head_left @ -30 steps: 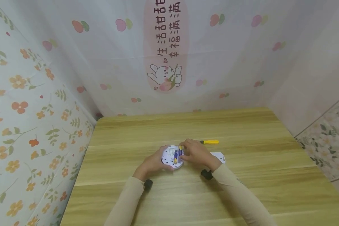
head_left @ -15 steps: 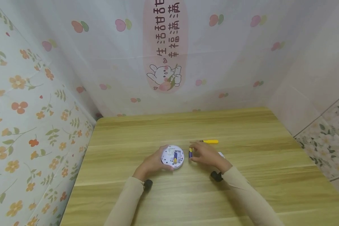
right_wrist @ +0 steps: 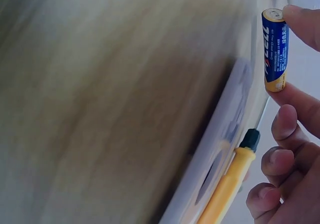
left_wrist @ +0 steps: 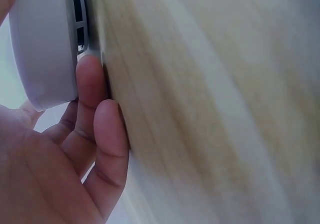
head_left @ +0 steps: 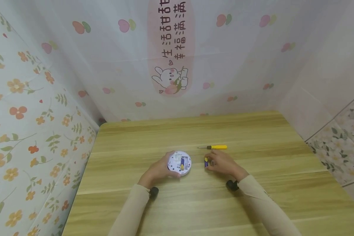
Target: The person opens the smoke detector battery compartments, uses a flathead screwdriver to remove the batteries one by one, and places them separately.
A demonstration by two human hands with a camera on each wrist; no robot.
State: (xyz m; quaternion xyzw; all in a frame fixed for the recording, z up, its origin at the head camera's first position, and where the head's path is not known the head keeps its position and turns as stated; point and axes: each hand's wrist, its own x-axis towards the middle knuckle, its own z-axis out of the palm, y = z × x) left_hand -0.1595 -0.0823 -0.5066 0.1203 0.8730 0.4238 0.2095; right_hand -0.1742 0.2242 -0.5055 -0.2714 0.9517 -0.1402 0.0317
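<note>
My left hand (head_left: 158,169) grips the edge of a round white smoke alarm (head_left: 174,167), its back turned up. One blue-and-yellow battery (head_left: 182,163) lies in its open compartment, beside a vacant slot. From the left wrist view, the alarm's smooth side (left_wrist: 45,48) and dark vents show just above the table, with fingers curled around and under it. To the right, my right hand (head_left: 222,163) pinches a second battery (right_wrist: 276,51) by its two ends, between thumb and a fingertip, apart from the alarm. The other fingers of that hand curl loosely.
A yellow-handled screwdriver (head_left: 218,147) lies just beyond my right hand, shaft pointing left. A flat white plate with a slot (right_wrist: 217,159) rests on the wooden table (head_left: 135,137), mostly hidden under that hand in the head view. Printed curtains stand behind and at the left.
My right hand has drawn one battery out of the alarm's compartment and carried it right, over the white plate. My left hand keeps its grip on the alarm, nearly still.
</note>
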